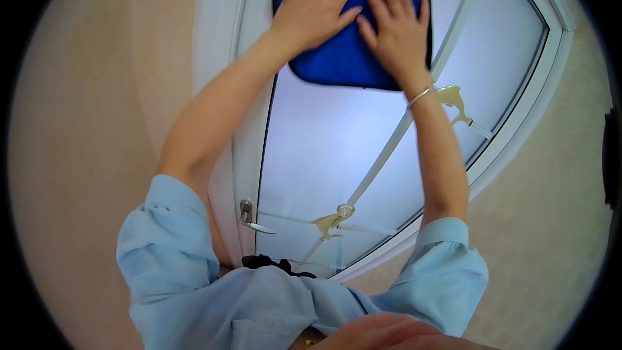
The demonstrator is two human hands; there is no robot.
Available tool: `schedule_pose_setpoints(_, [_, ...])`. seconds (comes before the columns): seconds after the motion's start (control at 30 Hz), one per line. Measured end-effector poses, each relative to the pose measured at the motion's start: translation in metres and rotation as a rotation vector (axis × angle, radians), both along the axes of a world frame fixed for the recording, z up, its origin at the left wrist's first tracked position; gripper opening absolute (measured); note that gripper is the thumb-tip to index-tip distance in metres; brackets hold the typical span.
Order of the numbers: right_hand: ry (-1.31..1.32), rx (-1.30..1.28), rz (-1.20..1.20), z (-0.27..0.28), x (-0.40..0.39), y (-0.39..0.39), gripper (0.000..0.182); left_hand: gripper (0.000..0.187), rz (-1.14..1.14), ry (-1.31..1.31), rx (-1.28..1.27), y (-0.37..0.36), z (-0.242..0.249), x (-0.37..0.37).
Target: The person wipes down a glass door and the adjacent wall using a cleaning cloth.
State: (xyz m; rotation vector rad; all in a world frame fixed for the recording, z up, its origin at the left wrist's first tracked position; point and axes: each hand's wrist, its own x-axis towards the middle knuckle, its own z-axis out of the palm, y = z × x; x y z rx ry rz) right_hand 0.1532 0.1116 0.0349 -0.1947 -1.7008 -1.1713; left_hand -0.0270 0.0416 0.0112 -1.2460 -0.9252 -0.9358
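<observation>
Grip: both hands wide, fingers spread and palms turned down on one blue panel, with no edge pinched.
Left hand (317, 10): laid over the upper left and middle of the panel, fingers pointing up, thumb reaching towards the other hand.
Right hand (397, 31): over the panel's right side, fingers fanned upward, thumb angled inward; the fingers look slightly blurred.
Blue panel (340, 59): under both hands, at the top of the view in front of the door; square-like, with rounded lower corners and a black border. Whether it touches the glass, I cannot tell.
Door glass (330, 136): pale and frosted, below and to the right of the panel, set in a white door frame (250, 87).
Diagonal bar (387, 152): pale, crossing the glass.
Dolphin shapes: yellowish; the upper dolphin (453, 98) sits just beside the right wrist, the lower dolphin (329, 223) well below the panel.
Door handle (256, 220): metal, low on the left side of the door.
Bangle (418, 98): silvery, around the right wrist.
Sleeves: light blue, the left sleeve (170, 223) and right sleeve (447, 253) both ending near the elbows.
Wall (84, 129): beige, left of the door.
</observation>
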Motion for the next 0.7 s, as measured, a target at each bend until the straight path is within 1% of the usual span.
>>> schedule_pose_setpoints(0.03, [0.007, 0.036, -0.015, 0.021, 0.005, 0.000, 0.061, 0.063, -0.056, 0.046, -0.056, -0.002, 0.029, 0.007])
schedule_pose_setpoints(0.07, [-0.015, -0.025, -0.052, 0.044, 0.013, -0.015, 0.062, 0.065, -0.048, 0.043, -0.010, 0.008, 0.050, 0.010])
schedule_pose_setpoints(0.2, [0.056, 0.087, -0.132, 0.126, 0.035, 0.011, 0.058, 0.063, -0.062, 0.077, 0.078, 0.038, 0.138, 0.027])
schedule_pose_setpoints(0.27, [0.064, 0.103, -0.110, 0.150, 0.044, 0.021, 0.056, 0.062, -0.106, 0.083, 0.172, 0.049, 0.163, 0.036])
schedule_pose_setpoints(0.33, [0.093, 0.110, -0.155, 0.154, 0.046, 0.021, 0.056, 0.063, -0.107, 0.019, 0.117, 0.047, 0.166, 0.044])
schedule_pose_setpoints(0.37, [0.093, 0.123, -0.136, 0.153, 0.047, 0.023, 0.056, 0.064, -0.099, 0.018, 0.115, 0.047, 0.163, 0.045])
schedule_pose_setpoints(0.43, [0.103, 0.097, -0.144, 0.135, 0.052, 0.021, 0.057, 0.064, -0.081, 0.009, 0.102, 0.048, 0.141, 0.048])
schedule_pose_setpoints(0.5, [0.092, 0.063, -0.135, 0.106, 0.063, 0.019, 0.058, 0.065, -0.072, 0.044, 0.059, 0.039, 0.103, 0.060])
schedule_pose_setpoints(0.53, [0.079, 0.135, -0.114, 0.091, 0.073, 0.044, 0.061, 0.065, -0.065, 0.063, 0.033, 0.036, 0.080, 0.069])
schedule_pose_setpoints(0.6, [0.064, 0.035, -0.100, 0.043, 0.091, 0.037, 0.064, 0.069, -0.064, 0.065, -0.010, 0.047, 0.034, 0.084])
schedule_pose_setpoints(0.67, [0.042, -0.084, -0.115, 0.000, 0.115, 0.034, 0.068, 0.077, -0.157, 0.103, -0.177, 0.047, -0.005, 0.101])
schedule_pose_setpoints(0.7, [0.040, -0.102, -0.135, -0.016, 0.126, 0.038, 0.069, 0.079, -0.127, 0.122, -0.233, 0.043, -0.018, 0.110])
